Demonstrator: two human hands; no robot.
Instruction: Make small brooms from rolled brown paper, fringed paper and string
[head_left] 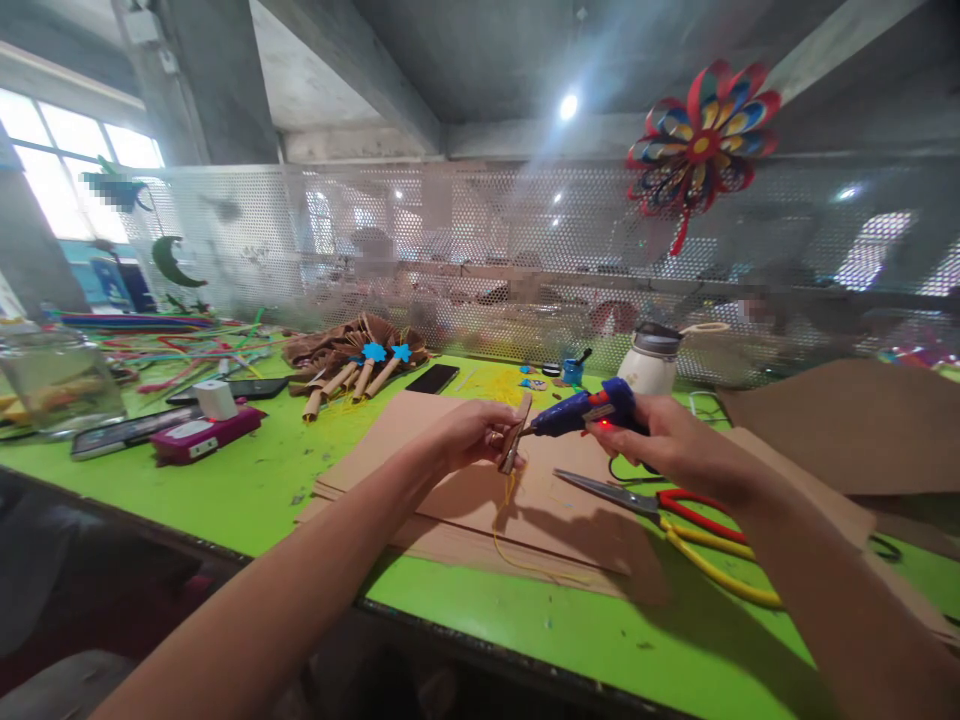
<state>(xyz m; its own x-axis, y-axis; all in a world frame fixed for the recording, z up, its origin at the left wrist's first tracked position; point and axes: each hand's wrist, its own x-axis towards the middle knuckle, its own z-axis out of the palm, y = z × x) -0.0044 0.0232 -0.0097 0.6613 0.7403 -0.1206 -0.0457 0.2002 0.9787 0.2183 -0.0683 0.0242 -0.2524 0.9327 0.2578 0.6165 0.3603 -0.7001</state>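
My left hand [476, 437] grips a small folded strip of brown paper [516, 435] above a stack of brown paper sheets [450, 510]. A blue glue gun [581, 408] is in my right hand [675, 440], a red light glowing near its trigger. The gun's nozzle points left and meets or nearly meets the strip; I cannot tell which. Yellow string [499, 540] trails below the strip over the sheets. Scissors [622, 492] with red and yellow handles lie under my right forearm, blades pointing left.
Brown paper fans [360, 365] with blue cutouts lie at the back left. A phone [433, 378], a white bottle [646, 365] and yellow shreds [499, 382] sit behind the sheets. On the left are a purple box [206, 435] and a glass jar [64, 385]. Large brown paper [855, 425] covers the right.
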